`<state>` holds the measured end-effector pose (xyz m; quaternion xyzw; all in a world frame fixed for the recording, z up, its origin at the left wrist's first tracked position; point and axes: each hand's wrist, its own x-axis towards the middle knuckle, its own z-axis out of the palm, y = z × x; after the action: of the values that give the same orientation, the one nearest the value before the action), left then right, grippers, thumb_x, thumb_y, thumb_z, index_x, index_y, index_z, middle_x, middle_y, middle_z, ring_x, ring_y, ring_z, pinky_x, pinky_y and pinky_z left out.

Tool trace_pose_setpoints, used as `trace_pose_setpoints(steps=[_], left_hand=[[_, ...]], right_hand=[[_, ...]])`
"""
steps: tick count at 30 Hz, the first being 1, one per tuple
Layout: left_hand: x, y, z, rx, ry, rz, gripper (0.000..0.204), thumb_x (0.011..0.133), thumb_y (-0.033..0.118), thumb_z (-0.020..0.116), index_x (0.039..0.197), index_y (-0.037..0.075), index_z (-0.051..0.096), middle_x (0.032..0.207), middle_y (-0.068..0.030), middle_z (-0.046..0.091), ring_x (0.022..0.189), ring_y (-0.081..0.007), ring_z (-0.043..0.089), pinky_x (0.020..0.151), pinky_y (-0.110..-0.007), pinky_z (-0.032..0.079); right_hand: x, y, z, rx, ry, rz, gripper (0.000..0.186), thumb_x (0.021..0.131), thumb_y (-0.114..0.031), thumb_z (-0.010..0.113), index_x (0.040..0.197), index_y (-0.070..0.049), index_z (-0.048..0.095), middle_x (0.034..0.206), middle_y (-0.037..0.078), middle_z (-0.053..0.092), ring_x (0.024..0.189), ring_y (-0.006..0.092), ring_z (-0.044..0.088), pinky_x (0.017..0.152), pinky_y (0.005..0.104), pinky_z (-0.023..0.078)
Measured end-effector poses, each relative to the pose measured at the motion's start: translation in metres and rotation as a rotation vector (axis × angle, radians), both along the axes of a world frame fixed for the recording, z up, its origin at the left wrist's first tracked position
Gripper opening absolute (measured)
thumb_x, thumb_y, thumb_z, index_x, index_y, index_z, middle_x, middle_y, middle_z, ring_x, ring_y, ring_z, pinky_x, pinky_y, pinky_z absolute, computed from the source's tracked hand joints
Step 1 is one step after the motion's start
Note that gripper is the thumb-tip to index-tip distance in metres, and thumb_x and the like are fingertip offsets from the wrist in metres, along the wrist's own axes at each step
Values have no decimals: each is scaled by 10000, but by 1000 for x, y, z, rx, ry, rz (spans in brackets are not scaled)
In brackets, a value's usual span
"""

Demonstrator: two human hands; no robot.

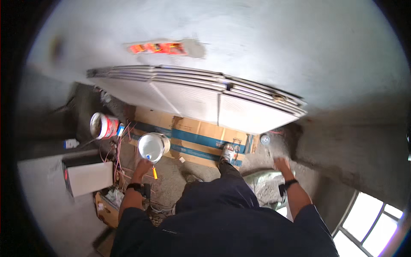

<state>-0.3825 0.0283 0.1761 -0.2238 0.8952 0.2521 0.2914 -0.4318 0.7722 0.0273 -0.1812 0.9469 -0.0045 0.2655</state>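
At the left my left hand is closed at the near rim of a white bucket, apparently gripping it, though the fingers are partly blurred. A small blue and white piece shows at that rim. Just beside the hand is a narrow orange handle; what it belongs to is hidden. My right hand, fingers curled, has nothing visible in it. It is above the far edge of an open bag of grey powder, apart from it.
Large pale panels lean stacked against the wall. Flattened cardboard covers the floor before them, with my shoe on it. A red and white bucket, a boxy pale block and pink cables are leftward. A can stands rightward.
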Motion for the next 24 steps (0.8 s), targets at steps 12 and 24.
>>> trace_pose_setpoints(steps=[12, 24], left_hand=[[355, -78, 10, 263, -300, 316, 294, 864, 293, 560, 753, 21, 568, 619, -69, 548, 556, -186, 539, 565, -362, 436], [606, -81, -49, 437, -162, 952, 330, 901, 266, 538, 706, 5, 594, 568, -88, 572, 528, -200, 580, 544, -351, 474]], right_hand=[[71, -184, 93, -259, -385, -412, 309, 809, -271, 550, 738, 16, 639, 636, 174, 631, 588, 236, 646, 573, 356, 500], [117, -500, 79, -186, -74, 988, 230, 799, -254, 619, 761, -27, 625, 719, 151, 642, 706, 326, 634, 596, 409, 486]])
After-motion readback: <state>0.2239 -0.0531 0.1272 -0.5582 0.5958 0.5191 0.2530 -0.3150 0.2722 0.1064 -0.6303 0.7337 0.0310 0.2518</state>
